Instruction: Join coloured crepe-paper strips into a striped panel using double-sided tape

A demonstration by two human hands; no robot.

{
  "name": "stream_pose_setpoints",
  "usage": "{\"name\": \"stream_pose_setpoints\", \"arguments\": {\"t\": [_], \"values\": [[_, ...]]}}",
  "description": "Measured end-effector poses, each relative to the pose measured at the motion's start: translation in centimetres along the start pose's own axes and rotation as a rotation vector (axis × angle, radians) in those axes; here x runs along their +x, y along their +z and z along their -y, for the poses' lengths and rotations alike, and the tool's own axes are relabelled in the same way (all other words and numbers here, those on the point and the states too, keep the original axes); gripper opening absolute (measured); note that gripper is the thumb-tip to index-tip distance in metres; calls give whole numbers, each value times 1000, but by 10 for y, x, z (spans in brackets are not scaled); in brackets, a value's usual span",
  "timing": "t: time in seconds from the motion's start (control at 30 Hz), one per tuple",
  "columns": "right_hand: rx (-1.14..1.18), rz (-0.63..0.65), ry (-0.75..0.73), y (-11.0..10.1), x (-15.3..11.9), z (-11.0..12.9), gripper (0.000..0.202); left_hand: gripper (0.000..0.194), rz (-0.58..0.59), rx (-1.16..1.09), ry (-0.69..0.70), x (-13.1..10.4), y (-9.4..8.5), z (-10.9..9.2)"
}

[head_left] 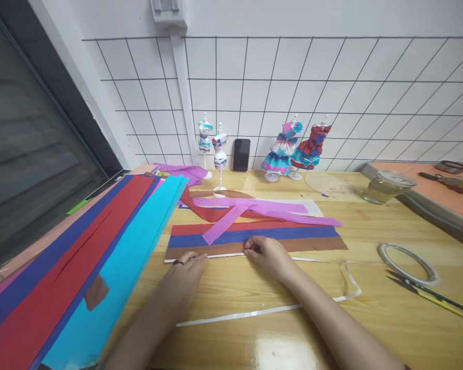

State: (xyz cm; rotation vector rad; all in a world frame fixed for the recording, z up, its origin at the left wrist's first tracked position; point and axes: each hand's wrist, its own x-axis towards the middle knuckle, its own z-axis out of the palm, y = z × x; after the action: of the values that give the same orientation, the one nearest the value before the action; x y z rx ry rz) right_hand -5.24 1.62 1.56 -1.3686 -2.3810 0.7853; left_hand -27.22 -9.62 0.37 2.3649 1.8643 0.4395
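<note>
Wooden table (224,298) holds scissors (443,304); purple strips (226,222) lie over a blue strip (273,236). White tape (226,255) runs from flat left hand (187,272) to curled right hand (270,257), grip unclear.

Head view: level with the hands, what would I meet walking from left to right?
Red sheet → bright blue sheet → person's left hand → right hand → white tape roll.

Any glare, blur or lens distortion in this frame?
Head view: bright glare on the wooden table at the bottom edge; head view: left hand and forearm look slightly soft; head view: tiled wall's upright lines splay outward, suggesting wide-angle distortion.
</note>
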Motion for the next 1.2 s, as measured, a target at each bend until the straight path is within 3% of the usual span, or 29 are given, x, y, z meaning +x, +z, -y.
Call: {"name": "stream_pose_setpoints", "arguments": {"t": [0.2, 0.47, 0.63, 0.73, 0.83, 1.03, 1.2], "values": [[-1, 2, -6, 0, 1, 0, 13, 36, -100, 51, -118, -26, -14, 23], [-4, -5, -9, 1, 0, 0, 14, 33, -158, 214, -150, -46, -14, 46], [-4, -3, -9, 0, 0, 0, 14, 33, -143, 181, -17, -16, -21, 14], [-5, 2, -5, 0, 0, -1, 13, 32, -35, 45, 132, 13, -27, -18], [-14, 7, -8, 0, 1, -1, 13, 29, 76, -91, 154, 41, -28, -40], [-47, 11, -5, -2, 1, 1, 13, 22, 133, -401, -58, 82, -6, -39], [-5, 42, -14, -5, 2, 0, 15, 17, 131, -508, -144, 88, 13, -28]]}}
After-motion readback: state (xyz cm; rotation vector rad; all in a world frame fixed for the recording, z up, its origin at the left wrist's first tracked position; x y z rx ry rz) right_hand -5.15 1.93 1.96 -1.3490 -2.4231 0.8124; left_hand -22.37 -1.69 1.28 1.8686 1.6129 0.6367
